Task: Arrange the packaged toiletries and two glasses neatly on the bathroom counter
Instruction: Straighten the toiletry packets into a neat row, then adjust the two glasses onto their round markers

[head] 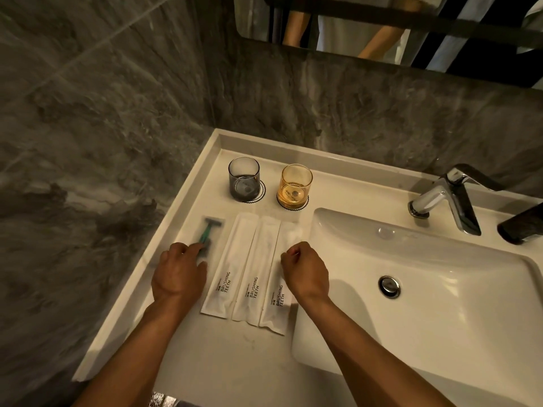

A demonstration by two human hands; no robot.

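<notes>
Three white packets marked BRUSHING TEETH lie side by side on the white counter [205,356]: a left packet [227,268], a middle packet [255,271] and a right packet [279,301]. Left of them lies a clear razor packet [210,230] holding a green razor. My left hand [177,274] rests on its near end, fingertips pressing it. My right hand [305,271] is curled over the right packet, pinching its upper part. Behind stand a grey glass [244,179] and an amber glass [296,185], each on a round coaster.
The sink basin [426,289] with its drain [389,286] lies right of the packets. A chrome faucet [449,198] stands behind it, beside a dark object [521,224]. Marble walls close the left and back. A mirror [382,24] hangs above.
</notes>
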